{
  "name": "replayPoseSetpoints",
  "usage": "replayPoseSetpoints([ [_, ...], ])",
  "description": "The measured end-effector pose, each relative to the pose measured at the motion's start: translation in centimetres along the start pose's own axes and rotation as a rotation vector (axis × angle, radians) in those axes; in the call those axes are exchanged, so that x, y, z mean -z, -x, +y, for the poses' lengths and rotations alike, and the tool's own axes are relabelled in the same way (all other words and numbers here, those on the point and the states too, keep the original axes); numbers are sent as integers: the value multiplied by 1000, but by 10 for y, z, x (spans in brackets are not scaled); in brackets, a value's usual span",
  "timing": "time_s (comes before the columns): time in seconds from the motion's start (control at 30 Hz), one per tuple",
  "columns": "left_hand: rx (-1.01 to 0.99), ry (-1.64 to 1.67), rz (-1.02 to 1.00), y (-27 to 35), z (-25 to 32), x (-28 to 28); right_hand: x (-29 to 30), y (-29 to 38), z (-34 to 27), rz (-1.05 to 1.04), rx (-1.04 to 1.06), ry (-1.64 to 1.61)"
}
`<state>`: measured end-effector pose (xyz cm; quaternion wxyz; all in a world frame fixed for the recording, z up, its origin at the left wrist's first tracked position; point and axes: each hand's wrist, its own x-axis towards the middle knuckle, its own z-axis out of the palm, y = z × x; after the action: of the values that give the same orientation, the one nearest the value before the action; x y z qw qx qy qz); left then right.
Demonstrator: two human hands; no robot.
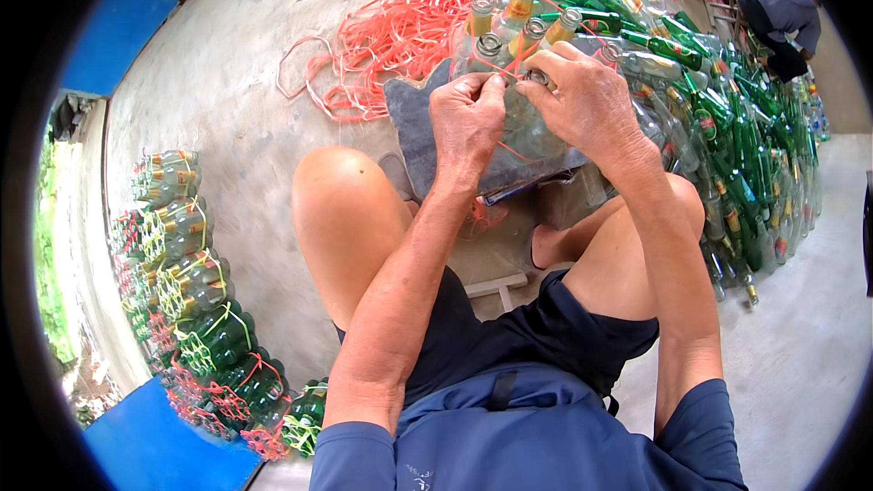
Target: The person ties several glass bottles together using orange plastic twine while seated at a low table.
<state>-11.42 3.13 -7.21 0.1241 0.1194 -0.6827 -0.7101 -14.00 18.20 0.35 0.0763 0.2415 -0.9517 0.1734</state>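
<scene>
Several clear glass bottles (522,7) stand upright in a group on a low, dark-covered stand (416,126) before me. Red plastic strapping (525,54) crosses between their necks. My left hand (470,112) pinches the strapping between thumb and forefinger at the near side of the group. Beside it, my right hand (583,99) curls around the neck of a near bottle (539,77); whether its fingers also hold strapping is hard to tell. The lower parts of some bottles are hidden behind my hands.
Loose red strapping (402,27) lies heaped beyond the stand. A large pile of green and clear bottles (723,129) spreads along the right. Tied bottle bundles (198,286) line the left floor. Another person (781,7) bends at the upper right. A small stool or frame (494,285) shows between my legs.
</scene>
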Motion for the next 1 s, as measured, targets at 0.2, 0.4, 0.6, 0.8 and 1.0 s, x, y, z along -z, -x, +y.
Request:
replayPoseSetpoints([
  [0.2,-47,-182,-62,-2,15,15,-10,6,7,75,-4,-37],
  [0.4,-106,-310,-93,-9,16,27,-10,9,8,118,-5,-60],
  [0.6,-174,-476,-191,-18,31,38,-14,9,11,145,-2,-92],
  [0.8,-246,-729,-468,-42,77,47,-17,11,13,170,12,-102],
  [1.0,-304,-848,-702,-72,101,45,-18,12,16,134,-4,-124],
])
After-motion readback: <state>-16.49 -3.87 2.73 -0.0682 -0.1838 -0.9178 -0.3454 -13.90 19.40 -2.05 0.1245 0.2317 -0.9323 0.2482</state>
